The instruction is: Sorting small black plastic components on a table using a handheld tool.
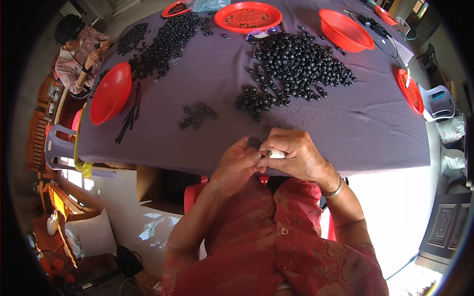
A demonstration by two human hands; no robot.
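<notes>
Red bowl (111,93) at left, black sticks (130,115) just beside, then small bead cluster (197,114). Pinching black round piece (254,142) with left hand (236,164), at near edge of purple tablecloth (163,138). Gripping stubby white item (277,154) in curled fingers of right hand (299,150); can't tell if touching piece. Bigger bead pile (301,64) beyond, red basket (345,30) farther right.
</notes>
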